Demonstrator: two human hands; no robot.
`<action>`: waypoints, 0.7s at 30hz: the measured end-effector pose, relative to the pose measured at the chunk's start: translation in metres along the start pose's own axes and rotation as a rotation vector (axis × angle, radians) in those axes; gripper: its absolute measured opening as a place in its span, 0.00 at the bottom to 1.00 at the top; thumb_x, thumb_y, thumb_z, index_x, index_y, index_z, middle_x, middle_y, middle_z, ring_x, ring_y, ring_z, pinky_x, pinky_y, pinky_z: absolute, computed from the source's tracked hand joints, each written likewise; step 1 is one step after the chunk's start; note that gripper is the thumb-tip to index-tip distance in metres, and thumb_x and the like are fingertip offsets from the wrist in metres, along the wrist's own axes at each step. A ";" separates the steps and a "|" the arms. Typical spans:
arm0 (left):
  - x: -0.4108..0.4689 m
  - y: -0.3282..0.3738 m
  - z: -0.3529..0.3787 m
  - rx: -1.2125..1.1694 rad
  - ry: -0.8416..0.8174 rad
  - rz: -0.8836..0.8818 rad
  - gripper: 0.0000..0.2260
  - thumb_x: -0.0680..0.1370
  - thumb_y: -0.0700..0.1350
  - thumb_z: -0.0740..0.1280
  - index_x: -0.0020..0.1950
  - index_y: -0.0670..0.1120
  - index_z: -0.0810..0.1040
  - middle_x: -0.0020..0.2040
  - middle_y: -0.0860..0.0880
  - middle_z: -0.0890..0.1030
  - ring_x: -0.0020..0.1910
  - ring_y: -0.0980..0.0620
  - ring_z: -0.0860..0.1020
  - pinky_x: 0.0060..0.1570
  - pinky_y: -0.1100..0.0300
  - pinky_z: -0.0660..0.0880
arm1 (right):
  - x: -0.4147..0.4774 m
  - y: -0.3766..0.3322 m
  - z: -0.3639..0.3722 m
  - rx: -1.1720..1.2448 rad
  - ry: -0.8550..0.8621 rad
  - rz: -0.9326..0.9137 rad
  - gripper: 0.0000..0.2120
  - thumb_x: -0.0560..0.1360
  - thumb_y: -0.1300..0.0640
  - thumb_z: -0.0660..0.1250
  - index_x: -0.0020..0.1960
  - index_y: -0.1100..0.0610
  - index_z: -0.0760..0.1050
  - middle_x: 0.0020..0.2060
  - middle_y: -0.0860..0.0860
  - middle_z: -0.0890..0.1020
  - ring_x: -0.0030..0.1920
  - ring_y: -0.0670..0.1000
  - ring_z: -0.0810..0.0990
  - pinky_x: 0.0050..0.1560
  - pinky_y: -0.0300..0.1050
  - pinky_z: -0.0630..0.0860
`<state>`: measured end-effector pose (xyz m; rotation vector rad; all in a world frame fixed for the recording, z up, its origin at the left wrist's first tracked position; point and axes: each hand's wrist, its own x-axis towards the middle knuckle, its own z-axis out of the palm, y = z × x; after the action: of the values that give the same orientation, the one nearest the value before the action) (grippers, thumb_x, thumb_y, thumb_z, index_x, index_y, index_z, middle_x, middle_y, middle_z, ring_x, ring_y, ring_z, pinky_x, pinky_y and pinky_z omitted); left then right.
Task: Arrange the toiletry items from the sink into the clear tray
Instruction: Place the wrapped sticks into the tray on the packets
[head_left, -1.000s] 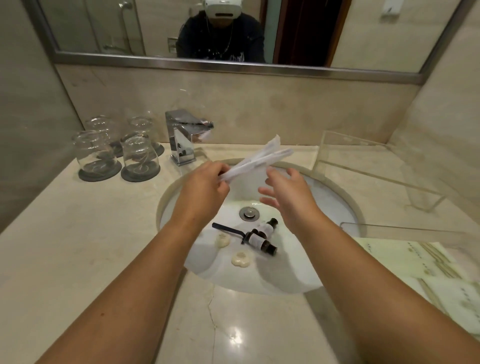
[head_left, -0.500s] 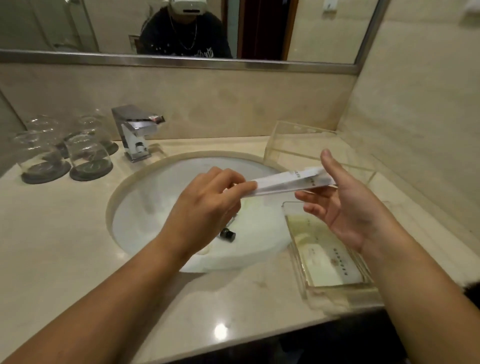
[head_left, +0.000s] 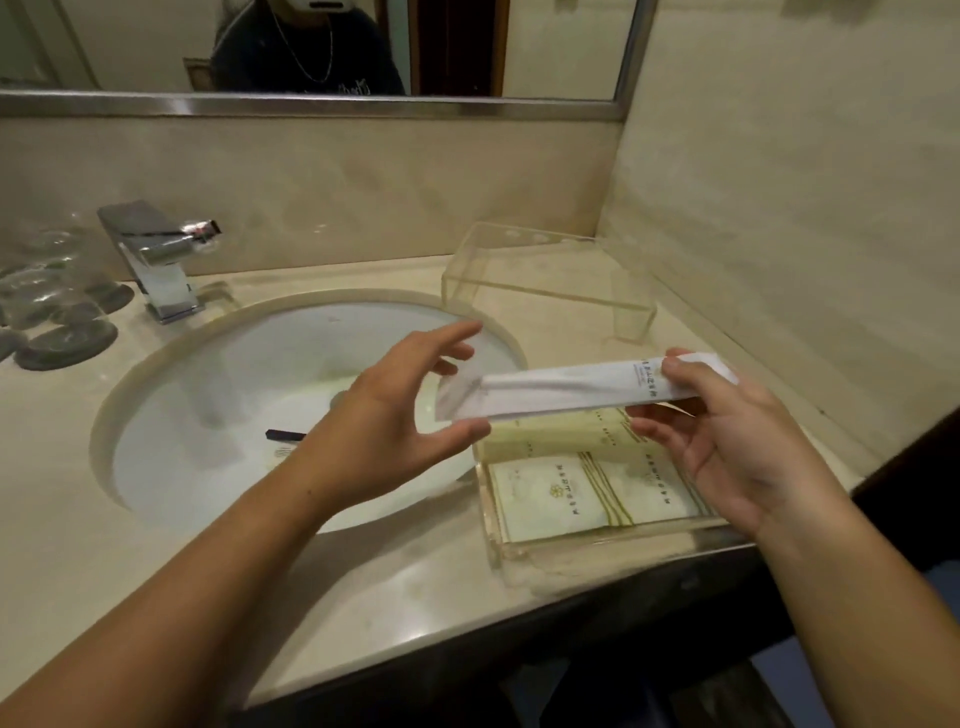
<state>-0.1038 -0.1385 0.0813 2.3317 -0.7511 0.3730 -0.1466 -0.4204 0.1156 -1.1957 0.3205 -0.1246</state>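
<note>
Right hand (head_left: 727, 441) pinched the white sachet (head_left: 561, 387) by its printed end, level over the clear tray (head_left: 498, 540) to lay flat on the packets (head_left: 566, 493); left hand (head_left: 400, 415) open, steadying the other end.

Beige marble counter (head_left: 67, 545) with sunken white sink (head_left: 218, 415). Chrome tap (head_left: 156, 265) at back left. Upturned glasses (head_left: 47, 301) on dark coasters far left. Clear tray (head_left: 597, 558) right of sink; clear riser (head_left: 550, 270) behind it.
</note>
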 end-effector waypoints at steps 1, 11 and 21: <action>0.005 0.002 0.002 -0.021 -0.011 -0.007 0.36 0.74 0.60 0.73 0.78 0.62 0.60 0.65 0.64 0.73 0.62 0.67 0.73 0.55 0.66 0.77 | 0.003 -0.001 -0.005 -0.001 0.015 -0.001 0.07 0.79 0.61 0.67 0.56 0.59 0.75 0.47 0.59 0.80 0.41 0.56 0.83 0.38 0.45 0.83; 0.037 0.007 0.035 -0.053 -0.174 -0.023 0.29 0.74 0.54 0.75 0.73 0.62 0.69 0.59 0.63 0.78 0.59 0.67 0.74 0.56 0.72 0.70 | 0.030 -0.003 -0.027 -0.128 0.030 0.084 0.11 0.81 0.59 0.65 0.62 0.60 0.74 0.54 0.63 0.81 0.44 0.58 0.86 0.39 0.46 0.83; 0.035 0.007 0.039 -0.013 -0.176 -0.119 0.21 0.75 0.54 0.74 0.68 0.61 0.75 0.57 0.63 0.80 0.56 0.66 0.76 0.61 0.60 0.75 | 0.042 -0.010 -0.032 -1.240 0.123 -0.282 0.27 0.77 0.43 0.67 0.73 0.49 0.71 0.66 0.49 0.78 0.55 0.47 0.82 0.50 0.39 0.74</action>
<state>-0.0779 -0.1834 0.0709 2.4058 -0.6907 0.1112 -0.1157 -0.4635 0.1067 -2.4703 0.3359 -0.2614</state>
